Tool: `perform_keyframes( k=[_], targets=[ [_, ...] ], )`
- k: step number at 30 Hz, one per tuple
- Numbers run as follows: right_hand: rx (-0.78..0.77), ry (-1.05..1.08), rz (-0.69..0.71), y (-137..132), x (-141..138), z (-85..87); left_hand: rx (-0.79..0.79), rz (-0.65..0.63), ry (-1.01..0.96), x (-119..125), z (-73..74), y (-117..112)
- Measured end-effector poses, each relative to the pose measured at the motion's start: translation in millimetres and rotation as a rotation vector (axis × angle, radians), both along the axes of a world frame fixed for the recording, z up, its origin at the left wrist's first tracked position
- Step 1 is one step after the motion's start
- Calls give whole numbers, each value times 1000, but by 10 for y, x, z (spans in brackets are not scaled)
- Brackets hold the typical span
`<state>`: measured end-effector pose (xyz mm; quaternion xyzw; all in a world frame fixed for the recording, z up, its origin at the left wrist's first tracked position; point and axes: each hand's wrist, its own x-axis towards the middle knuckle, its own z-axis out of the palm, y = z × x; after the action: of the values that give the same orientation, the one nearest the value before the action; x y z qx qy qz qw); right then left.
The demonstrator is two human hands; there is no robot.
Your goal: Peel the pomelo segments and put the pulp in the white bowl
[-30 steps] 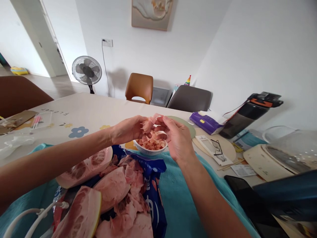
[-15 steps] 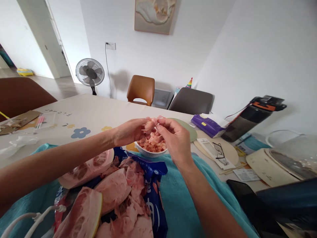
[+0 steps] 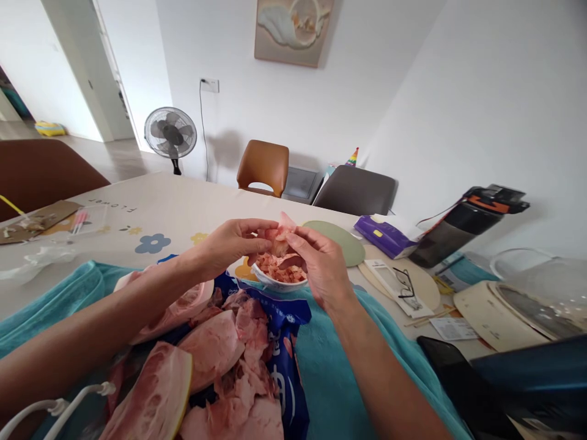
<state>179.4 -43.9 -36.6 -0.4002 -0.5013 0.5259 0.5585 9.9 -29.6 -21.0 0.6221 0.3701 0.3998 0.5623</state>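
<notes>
Both my hands pinch one pink piece of pomelo flesh [image 3: 280,239] just above a white bowl [image 3: 277,283] filled with torn pink pulp. My left hand [image 3: 229,244] grips it from the left with fingers curled. My right hand [image 3: 316,263] holds it from the right, thumb and fingers closed on it. Below my arms, thick pink pomelo rinds [image 3: 211,348] lie piled on a blue plastic bag [image 3: 279,342] spread over a teal cloth [image 3: 330,379].
A green plate [image 3: 337,241], a purple tissue pack [image 3: 385,235], glasses [image 3: 406,281] on a booklet and a black bottle [image 3: 463,223] lie to the right. A dark phone [image 3: 452,366] sits at the near right. Chairs [image 3: 263,166] and a fan [image 3: 170,133] stand beyond the table.
Both hands dropped a little closer to the bowl, still working the same piece. The camera view has shifted slightly right and down.
</notes>
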Motion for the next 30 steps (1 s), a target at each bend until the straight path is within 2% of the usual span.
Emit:
perform_keyframes(
  k=[6, 9, 12, 18, 23, 30],
  targets=[
    [2, -43, -13, 19, 18, -20, 17, 72, -39, -9, -98, 56],
    [20, -22, 23, 17, 17, -29, 43, 92, -64, 14, -121, 60],
    [3, -19, 65, 19, 8, -43, 48, 114, -79, 54, -110, 31],
    [-107, -12, 17, 45, -2, -40, 37, 148, -71, 92, -65, -57],
    [-158, 104, 68, 51, 16, -17, -40, 130, -151, 50, -73, -67],
    [-164, 150, 139, 59, 31, -17, -203, 76, -237, -12, -24, -52]
  ],
)
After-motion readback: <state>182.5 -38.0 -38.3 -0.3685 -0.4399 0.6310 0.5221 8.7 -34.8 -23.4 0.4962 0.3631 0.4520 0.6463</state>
